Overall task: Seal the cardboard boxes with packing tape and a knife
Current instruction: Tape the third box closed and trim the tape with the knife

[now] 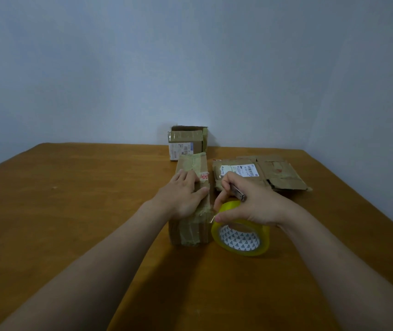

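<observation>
Now flat left hand (181,194) presses crinkled, taped brown box (190,231); right hand (254,207) pinches metal knife (237,191).

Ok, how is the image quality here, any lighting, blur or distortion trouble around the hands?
Head view: dim, flat light, faint shadows, no glare. Head view: wide-angle bends the table edges. Head view: knife in the right hand looks small and soft; packing tape roll reads clearly.

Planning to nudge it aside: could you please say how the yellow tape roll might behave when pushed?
The tape roll is round and seems tilted onto its edge, so it may roll. Its glossy surface probably slips; the thick winding suggests heft.
</observation>
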